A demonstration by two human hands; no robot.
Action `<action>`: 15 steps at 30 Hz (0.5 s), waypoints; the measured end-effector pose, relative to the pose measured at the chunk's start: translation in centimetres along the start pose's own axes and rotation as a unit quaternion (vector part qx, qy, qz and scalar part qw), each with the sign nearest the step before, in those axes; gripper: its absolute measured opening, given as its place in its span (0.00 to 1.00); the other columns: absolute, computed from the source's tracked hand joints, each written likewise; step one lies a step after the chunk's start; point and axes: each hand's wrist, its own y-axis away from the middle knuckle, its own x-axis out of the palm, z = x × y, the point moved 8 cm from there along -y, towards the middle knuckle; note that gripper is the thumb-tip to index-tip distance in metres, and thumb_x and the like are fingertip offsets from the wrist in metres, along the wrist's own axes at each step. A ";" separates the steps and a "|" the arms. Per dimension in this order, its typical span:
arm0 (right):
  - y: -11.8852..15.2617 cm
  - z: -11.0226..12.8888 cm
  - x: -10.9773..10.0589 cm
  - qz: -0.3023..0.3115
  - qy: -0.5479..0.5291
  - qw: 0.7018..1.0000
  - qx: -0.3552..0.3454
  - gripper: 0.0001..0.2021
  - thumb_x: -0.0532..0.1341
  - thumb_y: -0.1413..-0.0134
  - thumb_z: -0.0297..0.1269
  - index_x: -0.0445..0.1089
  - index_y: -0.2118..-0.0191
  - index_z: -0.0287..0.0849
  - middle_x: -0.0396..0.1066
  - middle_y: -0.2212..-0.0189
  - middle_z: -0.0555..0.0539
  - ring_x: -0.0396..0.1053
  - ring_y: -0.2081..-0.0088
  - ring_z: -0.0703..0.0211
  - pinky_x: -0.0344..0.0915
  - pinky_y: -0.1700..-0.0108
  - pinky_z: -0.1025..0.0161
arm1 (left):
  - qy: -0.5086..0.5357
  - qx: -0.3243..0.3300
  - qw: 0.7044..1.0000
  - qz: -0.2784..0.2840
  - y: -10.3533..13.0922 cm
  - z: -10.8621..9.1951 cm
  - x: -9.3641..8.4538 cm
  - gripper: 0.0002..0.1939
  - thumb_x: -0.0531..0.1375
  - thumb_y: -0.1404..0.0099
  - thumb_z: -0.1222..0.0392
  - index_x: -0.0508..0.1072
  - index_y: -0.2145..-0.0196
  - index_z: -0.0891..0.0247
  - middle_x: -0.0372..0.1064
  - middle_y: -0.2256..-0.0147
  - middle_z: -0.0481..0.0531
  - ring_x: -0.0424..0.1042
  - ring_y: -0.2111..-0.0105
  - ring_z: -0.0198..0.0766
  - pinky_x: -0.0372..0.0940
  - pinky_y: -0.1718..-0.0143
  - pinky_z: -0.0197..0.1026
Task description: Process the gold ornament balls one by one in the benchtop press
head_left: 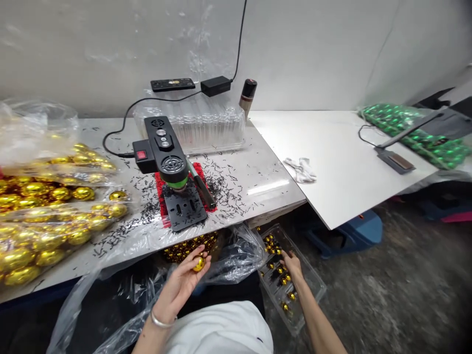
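My L hand (183, 278) has its fingers curled on a gold ball (199, 264), in front of the desk (245, 196) edge. My R hand (292, 264) is over the tray (311, 278), fingertips nr gold pcs (271, 244); can't tell if gripping any.

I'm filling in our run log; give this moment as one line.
left hand: holds gold ball | right hand: at clear tray, grip unclear | small gold pieces: in tray
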 end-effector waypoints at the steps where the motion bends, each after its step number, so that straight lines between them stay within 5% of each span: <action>1: -0.2 0.6 0.5 0.000 0.005 1.000 -0.016 0.34 0.63 0.57 0.54 0.68 0.50 0.30 0.77 0.71 0.39 0.77 0.70 0.49 0.71 0.66 0.58 | -0.012 0.027 1.000 0.006 0.5 -1.1 0.1 0.18 0.55 0.41 0.78 0.71 0.53 0.72 0.74 0.59 0.59 0.76 0.58 0.41 0.73 0.55 0.39; 4: -0.3 4.0 2.4 0.014 0.007 0.996 -0.087 0.33 0.61 0.55 0.54 0.68 0.50 0.31 0.77 0.64 0.37 0.77 0.66 0.50 0.71 0.59 0.58 | -0.050 0.102 0.993 0.017 1.7 -4.7 0.8 0.17 0.58 0.40 0.75 0.71 0.53 0.68 0.75 0.62 0.55 0.77 0.62 0.38 0.74 0.60 0.35; 8: 2.3 11.5 4.0 0.012 -0.018 0.973 -0.228 0.31 0.57 0.50 0.53 0.63 0.44 0.38 0.69 0.49 0.37 0.74 0.60 0.54 0.68 0.52 0.57 | -0.035 0.207 0.978 0.021 2.4 -9.7 2.1 0.11 0.60 0.37 0.67 0.73 0.56 0.66 0.74 0.65 0.53 0.74 0.73 0.30 0.70 0.75 0.28; 11: 7.0 17.7 3.2 -0.065 -0.010 0.911 -0.407 0.25 0.56 0.46 0.51 0.67 0.48 0.40 0.68 0.51 0.37 0.71 0.62 0.55 0.68 0.54 0.55 | -0.002 0.241 0.970 0.033 2.3 -12.0 3.1 0.11 0.63 0.40 0.68 0.73 0.59 0.66 0.73 0.68 0.50 0.73 0.73 0.29 0.69 0.75 0.27; 15: 11.9 21.7 2.9 -0.095 -0.020 0.850 -0.518 0.20 0.57 0.43 0.46 0.68 0.48 0.40 0.67 0.52 0.38 0.70 0.62 0.57 0.68 0.55 0.55 | -0.016 0.256 0.965 0.047 1.4 -13.4 4.3 0.15 0.65 0.44 0.69 0.73 0.58 0.65 0.71 0.71 0.47 0.71 0.76 0.28 0.68 0.77 0.27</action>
